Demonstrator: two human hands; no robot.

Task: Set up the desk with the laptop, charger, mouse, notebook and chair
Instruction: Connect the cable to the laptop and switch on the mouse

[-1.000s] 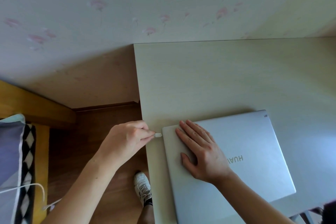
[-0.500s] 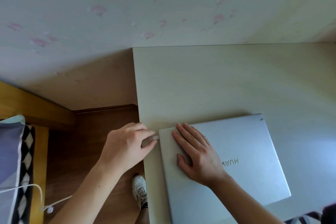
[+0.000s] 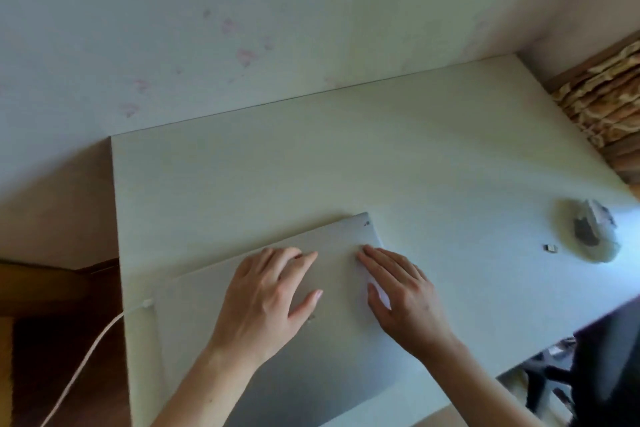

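Note:
A closed silver laptop (image 3: 325, 367) lies on the pale desk (image 3: 277, 177) near its front left part. A white charger cable (image 3: 83, 360) runs up from the floor, and its plug (image 3: 147, 304) sits in the laptop's left side. My left hand (image 3: 266, 302) rests flat on the lid with fingers spread. Beside it, my right hand (image 3: 403, 295) also lies flat on the lid near its right edge. Neither hand grips anything. No mouse or notebook shows.
A round chipped patch (image 3: 585, 230) marks the desk at the right, with a small dark chip (image 3: 550, 247) beside it. Patterned fabric (image 3: 606, 114) hangs at the far right. A dark chair part (image 3: 609, 367) stands at the lower right. Brown wood floor (image 3: 52, 340) lies left.
My left hand let go of the charger plug, now seated in the laptop's side, and moved onto the lid. The view swung right, showing more of the desk.

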